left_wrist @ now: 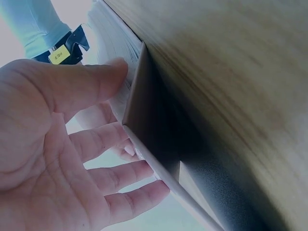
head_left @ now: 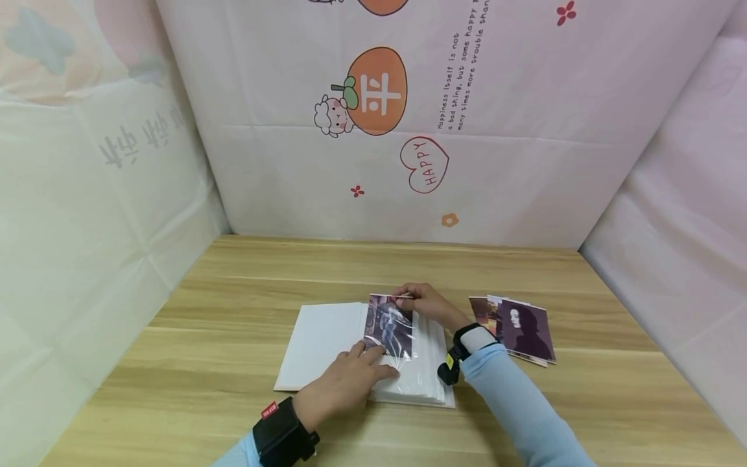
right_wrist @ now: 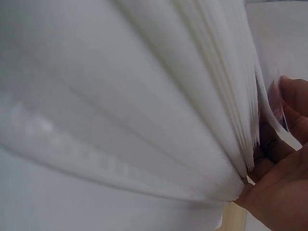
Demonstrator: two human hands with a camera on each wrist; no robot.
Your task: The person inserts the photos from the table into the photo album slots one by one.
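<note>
An open photo album (head_left: 320,340) with white pages and clear sleeves lies on the table. On its right-hand side a dark photo (head_left: 388,324) sits partly under shiny clear film, its top edge standing out of the sleeve. My right hand (head_left: 430,305) pinches the photo near its upper right corner. In the right wrist view the right hand (right_wrist: 276,180) is beside the fanned page edges (right_wrist: 226,96). My left hand (head_left: 347,383) rests with extended fingers on the photo's lower part and the page. Seen from the left wrist, its fingers (left_wrist: 120,178) touch the album along its edge.
Several loose photos (head_left: 528,331) lie overlapped to the right of the album, close to the right forearm. The wooden table (head_left: 233,363) is enclosed by white printed sheets (head_left: 292,175) at the back and both sides.
</note>
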